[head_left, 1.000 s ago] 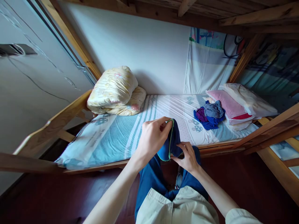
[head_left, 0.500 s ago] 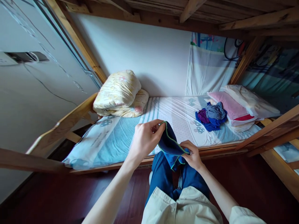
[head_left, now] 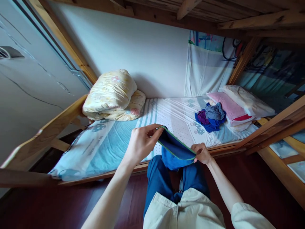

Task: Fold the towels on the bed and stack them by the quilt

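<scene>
A blue cloth (head_left: 175, 147) with green stitched edges is stretched between my two hands in front of my knees. It sags into a fold, open at the top, and its lower part hangs over my trousers. My left hand (head_left: 142, 140) pinches the upper left corner between thumb and fingers. At the lower right corner, my right hand (head_left: 201, 153) grips the edge with its fingers closed. A crumpled heap of blue, purple and grey-blue cloths (head_left: 212, 116) lies on the bed to the right, apart from my hands.
The lower bunk's mattress (head_left: 114, 143) stretches before me. A folded yellow quilt (head_left: 111, 95) sits at its left end, and pink and white pillows (head_left: 230, 105) at its right. Wooden bunk beams (head_left: 162, 19) run overhead. The wooden side rail (head_left: 102, 176) edges the bed.
My hands have moved apart and the cloth between them is pulled wider, its top edges straighter. The view has shifted slightly to the right.
</scene>
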A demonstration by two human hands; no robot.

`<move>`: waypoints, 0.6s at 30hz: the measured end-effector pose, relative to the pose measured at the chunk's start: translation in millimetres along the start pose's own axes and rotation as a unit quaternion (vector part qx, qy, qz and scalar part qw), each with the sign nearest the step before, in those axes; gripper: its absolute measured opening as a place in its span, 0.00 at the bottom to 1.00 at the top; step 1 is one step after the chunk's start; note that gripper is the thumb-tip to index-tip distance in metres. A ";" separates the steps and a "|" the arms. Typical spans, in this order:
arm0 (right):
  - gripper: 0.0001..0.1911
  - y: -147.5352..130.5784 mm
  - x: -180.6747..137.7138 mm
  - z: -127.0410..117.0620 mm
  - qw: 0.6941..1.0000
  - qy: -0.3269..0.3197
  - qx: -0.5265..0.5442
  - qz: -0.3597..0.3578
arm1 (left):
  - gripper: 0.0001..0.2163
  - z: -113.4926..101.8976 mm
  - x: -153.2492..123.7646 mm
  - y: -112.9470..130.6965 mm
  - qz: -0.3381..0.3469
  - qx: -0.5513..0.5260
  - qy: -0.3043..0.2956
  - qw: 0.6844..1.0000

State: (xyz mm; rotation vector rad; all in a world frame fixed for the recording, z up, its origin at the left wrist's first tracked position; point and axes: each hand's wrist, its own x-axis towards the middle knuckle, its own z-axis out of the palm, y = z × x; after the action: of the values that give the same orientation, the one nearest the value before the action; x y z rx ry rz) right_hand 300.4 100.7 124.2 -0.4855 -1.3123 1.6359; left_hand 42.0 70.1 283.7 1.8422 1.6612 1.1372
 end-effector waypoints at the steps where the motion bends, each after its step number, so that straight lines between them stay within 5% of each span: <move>1: 0.25 1.5 -0.2 -2.2 1.000 -0.005 0.006 0.011 | 0.20 1.0 1.0 -1.1 0.004 -0.003 -0.006 1.000; 4: 0.31 4.2 1.5 -7.5 0.999 0.012 0.035 0.020 | 0.20 2.2 3.6 -5.1 0.023 0.002 -0.018 1.000; 12: 0.26 -30.8 21.8 7.5 0.970 0.242 -0.003 -0.022 | 0.18 0.1 8.8 -32.8 0.106 0.085 -0.038 0.990; 15: 0.24 -52.7 34.2 31.1 0.975 0.209 -0.062 -0.048 | 0.18 9.8 6.9 -34.0 0.148 0.085 -0.081 0.982; 18: 0.23 -69.8 45.8 53.9 0.984 0.108 -0.135 -0.039 | 0.29 29.2 4.8 -21.9 0.182 0.034 -0.154 0.971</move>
State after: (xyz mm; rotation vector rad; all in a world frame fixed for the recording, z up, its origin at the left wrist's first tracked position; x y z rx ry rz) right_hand 266.5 109.2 217.2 -0.7420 -1.3760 1.3069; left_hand 51.0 85.5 251.5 2.2981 1.2350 0.8719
